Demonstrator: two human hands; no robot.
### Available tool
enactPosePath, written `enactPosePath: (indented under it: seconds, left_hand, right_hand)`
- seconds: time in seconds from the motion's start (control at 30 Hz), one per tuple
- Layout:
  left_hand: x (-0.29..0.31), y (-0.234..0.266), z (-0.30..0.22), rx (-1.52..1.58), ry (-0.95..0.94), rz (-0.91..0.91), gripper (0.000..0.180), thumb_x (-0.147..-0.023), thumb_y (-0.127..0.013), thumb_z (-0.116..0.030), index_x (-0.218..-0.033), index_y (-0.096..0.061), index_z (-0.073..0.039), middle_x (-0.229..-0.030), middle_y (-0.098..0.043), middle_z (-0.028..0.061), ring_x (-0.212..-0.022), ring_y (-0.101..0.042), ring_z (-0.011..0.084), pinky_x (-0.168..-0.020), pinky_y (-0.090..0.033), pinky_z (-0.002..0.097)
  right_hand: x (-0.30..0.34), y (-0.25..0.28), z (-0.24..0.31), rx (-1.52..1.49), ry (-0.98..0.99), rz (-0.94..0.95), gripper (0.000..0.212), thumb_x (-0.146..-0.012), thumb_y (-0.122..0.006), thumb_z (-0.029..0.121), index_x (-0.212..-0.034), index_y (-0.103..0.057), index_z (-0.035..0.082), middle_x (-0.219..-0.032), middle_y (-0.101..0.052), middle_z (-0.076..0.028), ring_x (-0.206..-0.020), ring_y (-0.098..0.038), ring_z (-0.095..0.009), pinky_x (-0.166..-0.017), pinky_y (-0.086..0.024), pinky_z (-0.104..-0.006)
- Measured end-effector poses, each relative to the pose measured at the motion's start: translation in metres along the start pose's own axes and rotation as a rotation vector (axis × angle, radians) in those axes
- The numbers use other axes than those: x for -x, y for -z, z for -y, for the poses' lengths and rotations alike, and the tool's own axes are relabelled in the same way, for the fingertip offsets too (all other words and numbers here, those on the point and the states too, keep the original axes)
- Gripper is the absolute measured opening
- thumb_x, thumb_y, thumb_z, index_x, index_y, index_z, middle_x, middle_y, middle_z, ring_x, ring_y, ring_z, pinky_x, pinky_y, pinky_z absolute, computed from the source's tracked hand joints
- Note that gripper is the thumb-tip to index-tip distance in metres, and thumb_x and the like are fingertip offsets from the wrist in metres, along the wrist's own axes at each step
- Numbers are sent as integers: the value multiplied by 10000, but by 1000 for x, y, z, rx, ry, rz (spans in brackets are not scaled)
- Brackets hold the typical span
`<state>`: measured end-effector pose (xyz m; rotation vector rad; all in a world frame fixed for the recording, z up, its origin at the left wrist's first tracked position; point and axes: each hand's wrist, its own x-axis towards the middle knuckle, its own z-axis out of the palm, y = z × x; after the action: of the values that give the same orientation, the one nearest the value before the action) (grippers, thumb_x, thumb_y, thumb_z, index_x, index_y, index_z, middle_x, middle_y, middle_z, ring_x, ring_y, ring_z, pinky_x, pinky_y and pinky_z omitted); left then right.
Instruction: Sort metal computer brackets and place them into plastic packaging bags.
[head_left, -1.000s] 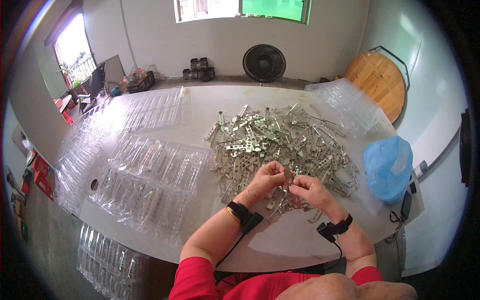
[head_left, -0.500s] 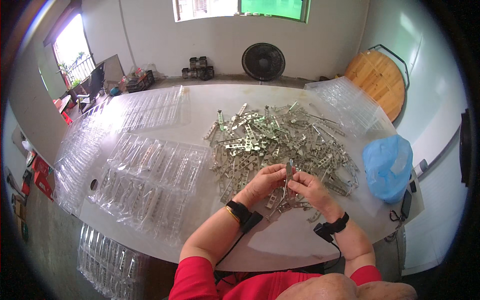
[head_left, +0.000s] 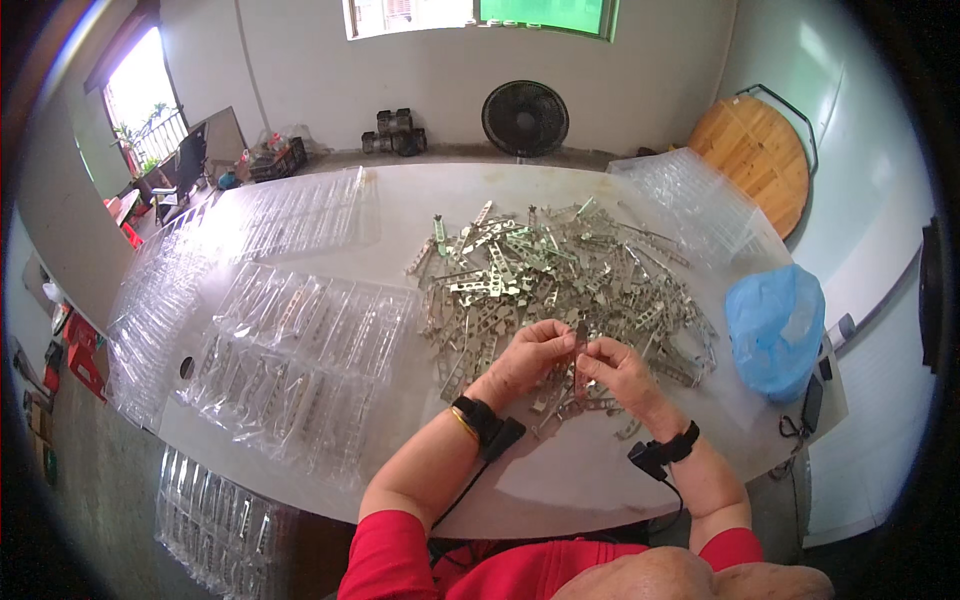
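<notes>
Both forearms are stretched forward, the left hand (head_left: 530, 352) and right hand (head_left: 618, 368) brought together, fingers curled and pinched.

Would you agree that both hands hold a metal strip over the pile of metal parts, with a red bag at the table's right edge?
Not quite: the bag is blue, not red, as the head view shows. The rest holds: the left hand and right hand hold a metal strip over the pile, and the bag sits at the table's right edge.
</notes>
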<state>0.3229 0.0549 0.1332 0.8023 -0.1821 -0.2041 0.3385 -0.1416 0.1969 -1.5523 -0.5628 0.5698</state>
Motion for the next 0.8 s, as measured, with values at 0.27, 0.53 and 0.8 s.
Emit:
enactPosePath:
  seconds: [0.27, 0.53, 0.8]
  left_hand:
    - [-10, -2, -12, -125, -2, -100, 123, -975, -694, -184, -1044, -656, -90, -888, -652, -26, -758, -597, 82, -667, -476, 233]
    - [-12, 12, 2, -9, -9, -52, 116, -989, -656, -127, -1067, -645, -40, -964, -683, 31, -866, -656, 140, -804, -540, 301]
    - [-7, 9, 5, -24, 17, -66, 89, -986, -661, -112, -1042, -634, -48, -939, -673, 15, -861, -657, 131, -802, -543, 298]
  right_hand:
    - [-5, 19, 9, 42, -28, -225, 165, -1024, -620, 194, -927, -600, 62, -769, -608, 12, -657, -586, -76, -587, -497, -256]
    - [0, 11, 4, 36, -68, -153, 174, -1040, -595, 203, -947, -600, 56, -804, -617, 17, -667, -609, -64, -588, -533, -244]
    - [-2, 4, -8, 159, -104, -143, 180, -1018, -628, 186, -938, -602, 27, -772, -640, -16, -653, -635, -78, -561, -552, -250]
